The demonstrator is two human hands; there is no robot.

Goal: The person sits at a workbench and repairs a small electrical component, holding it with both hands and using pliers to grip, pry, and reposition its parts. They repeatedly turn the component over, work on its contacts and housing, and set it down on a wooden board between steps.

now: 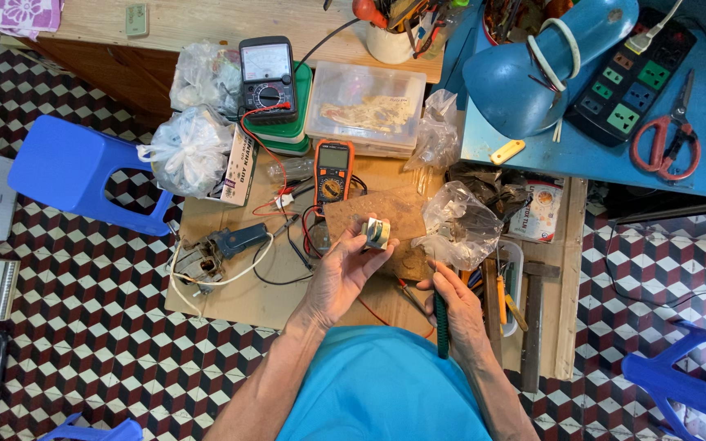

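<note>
Near the front edge of the low wooden bench [230, 294], the left hand [338, 273] is raised palm-up, its fingers [369, 245] grasping a small round metal part [377, 233] with a brass-coloured face; the part is held just above a brown board [373, 214] lying at mid-bench. The right hand [455, 306] rests at the front edge, fingers clenched around a green-handled tool [442, 325] whose handle points back toward the person; its tip is hidden beneath the hand, so the kind of tool cannot be told. Just beyond the right hand lies a crumpled clear plastic bag [458, 224]. Behind the brown board stands an orange digital multimeter [333, 171], with red and black leads [267, 155] trailing to an analogue meter [267, 77] set on green boxes at the rear edge. A tied white plastic bag [189, 151] sits at the left rear corner. A blue desk lamp [533, 69], a black power strip [631, 77] and red-handled scissors [668, 139] occupy the adjoining blue bench to the right. A blue plastic stool [71, 167] stands on the chequered floor at left.
</note>
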